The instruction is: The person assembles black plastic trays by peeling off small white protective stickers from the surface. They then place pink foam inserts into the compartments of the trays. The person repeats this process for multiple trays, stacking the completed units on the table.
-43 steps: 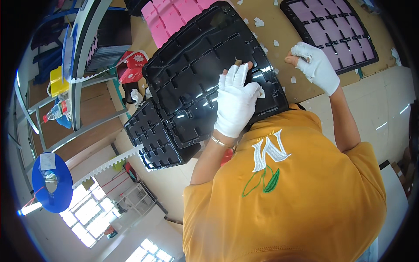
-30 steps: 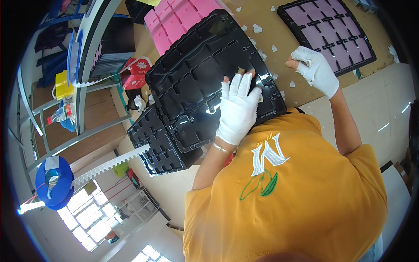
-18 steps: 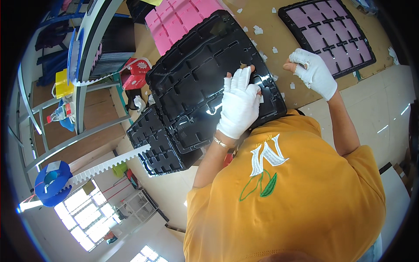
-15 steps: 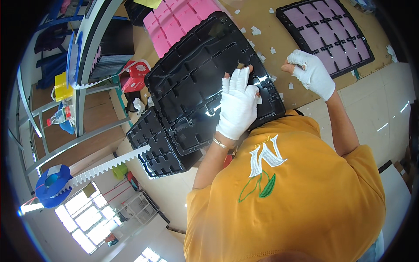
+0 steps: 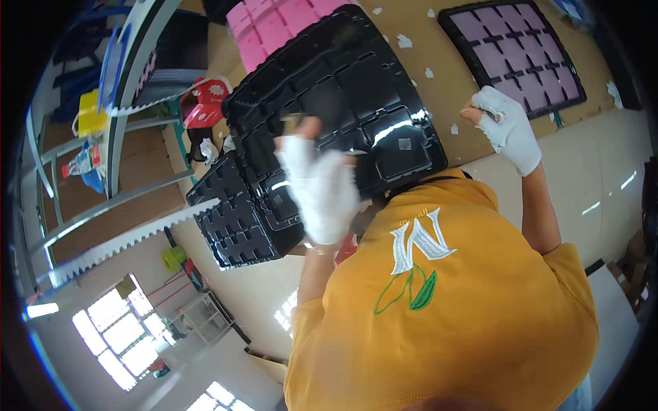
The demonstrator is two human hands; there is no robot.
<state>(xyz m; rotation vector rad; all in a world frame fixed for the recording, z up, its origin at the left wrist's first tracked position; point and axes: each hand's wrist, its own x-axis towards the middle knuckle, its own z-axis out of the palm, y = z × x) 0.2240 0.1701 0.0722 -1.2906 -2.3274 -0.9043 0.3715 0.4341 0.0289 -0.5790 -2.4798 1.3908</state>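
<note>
A large glossy black plastic tray (image 5: 329,89) with moulded ridges lies tilted in front of me. A small pale square (image 5: 404,144) shows on its near right part. My left hand (image 5: 319,181), in a white fingerless glove and smeared by motion, is over the tray's near left part. At its fingertips is a small brownish thing, too blurred to name. My right hand (image 5: 506,130), in a similar glove, hovers to the right of the tray. Its fingers are curled toward the thumb; whatever they may hold is hidden.
A black tray with purple in its compartments (image 5: 517,55) lies at the far right. Pink moulded sheets (image 5: 274,24) sit behind the large tray. Another black tray (image 5: 236,212) is at the left, near a serrated white strip (image 5: 137,240). White scraps (image 5: 404,41) dot the brown table.
My left hand has swept leftward across the tray, with the brownish thing moving along at its fingertips, uncovering the pale square. My right hand has shifted slightly right and nearer.
</note>
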